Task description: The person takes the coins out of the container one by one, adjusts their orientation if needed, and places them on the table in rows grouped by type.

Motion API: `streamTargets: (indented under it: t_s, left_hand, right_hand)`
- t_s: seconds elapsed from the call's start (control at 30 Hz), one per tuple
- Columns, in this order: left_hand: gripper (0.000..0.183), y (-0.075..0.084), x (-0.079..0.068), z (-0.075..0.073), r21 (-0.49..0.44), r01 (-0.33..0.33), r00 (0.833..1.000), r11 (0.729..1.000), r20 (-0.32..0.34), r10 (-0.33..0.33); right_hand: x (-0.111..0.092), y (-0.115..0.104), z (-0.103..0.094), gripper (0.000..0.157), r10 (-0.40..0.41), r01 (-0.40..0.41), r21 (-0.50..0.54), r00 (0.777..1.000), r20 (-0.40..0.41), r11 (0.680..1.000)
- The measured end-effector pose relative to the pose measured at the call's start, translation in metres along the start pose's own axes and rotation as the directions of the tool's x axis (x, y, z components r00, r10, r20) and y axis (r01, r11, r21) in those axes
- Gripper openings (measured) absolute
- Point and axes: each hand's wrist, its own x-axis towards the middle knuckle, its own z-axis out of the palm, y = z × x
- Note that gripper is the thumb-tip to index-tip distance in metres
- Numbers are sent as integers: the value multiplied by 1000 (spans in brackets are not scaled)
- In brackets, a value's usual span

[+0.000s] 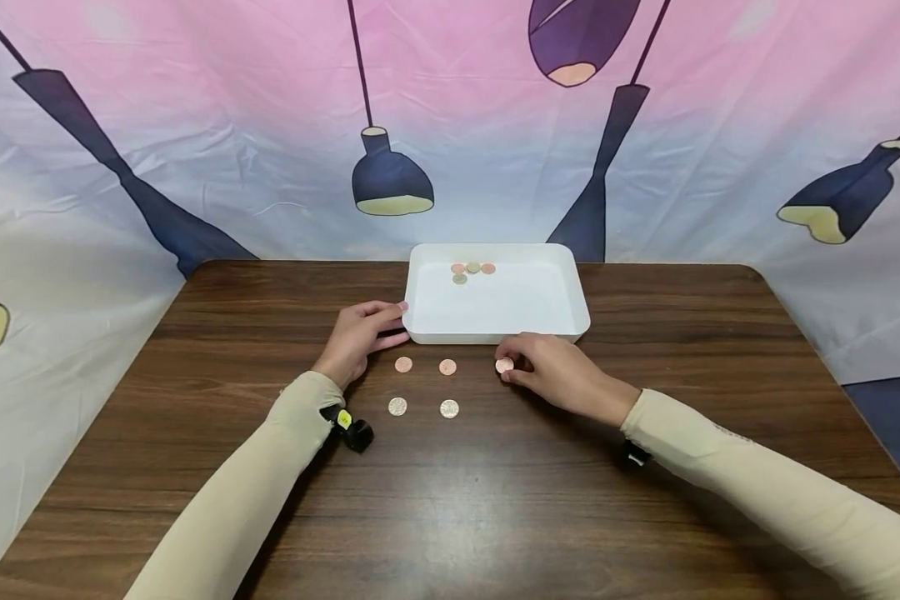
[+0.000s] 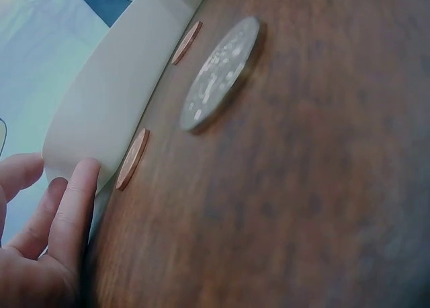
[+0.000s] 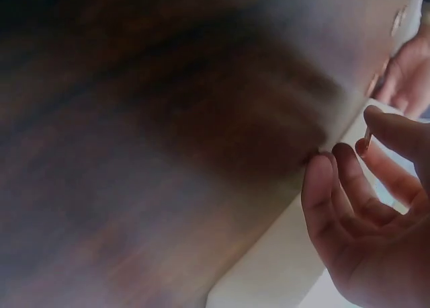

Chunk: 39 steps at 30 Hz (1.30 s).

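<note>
A white tray [image 1: 495, 338] stands at the back of the table, holding several copper and silvery coins [image 1: 473, 267] near its far wall. My left hand [image 1: 356, 337] rests against the tray's left front corner; in the left wrist view its extended fingers [image 2: 77, 200] touch the outer wall. Just in front of the tray, my right hand [image 1: 558, 371] pinches a copper coin [image 1: 504, 365] between thumb and forefinger. The right wrist view catches this coin [image 3: 367, 138] nearly edge-on. To its left lie two copper coins [image 1: 447, 367], with two silvery coins [image 1: 449, 408] nearer me.
The brown wooden table [image 1: 465, 517] has rounded far corners. Behind it hangs a pink and blue cloth [image 1: 292, 167] printed with lamps, close to the tray's far side. A black strap device [image 1: 356, 433] sits at my left wrist.
</note>
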Motion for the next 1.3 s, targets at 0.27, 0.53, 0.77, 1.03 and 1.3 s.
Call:
streamTargets:
  t_s: [0.27,0.53,0.77,1.03,1.3]
  left_hand:
    - [42,-1,0,0,5,-1,1000,1000,7,1]
    - [41,0,0,-1,-1,-1,1000,1000,9,1]
    - [43,0,-1,-1,7,0,1000,1000,13,0]
    - [43,1,-1,-1,12,-1,1000,1000,16,1]
    - [42,0,-1,-1,4,-3,1000,1000,17,3]
  right_hand:
    - [-2,0,8,9,-59,56,-108,998,-30,993]
    - [-2,-3,10,13,-74,68,-124,996,-45,990]
    - [0,-7,9,4,-62,53,-157,997,-55,986]
    - [-1,-11,7,7,-80,66,-205,995,-61,976]
    - [-1,-10,5,5,-98,87,-205,994,-40,975]
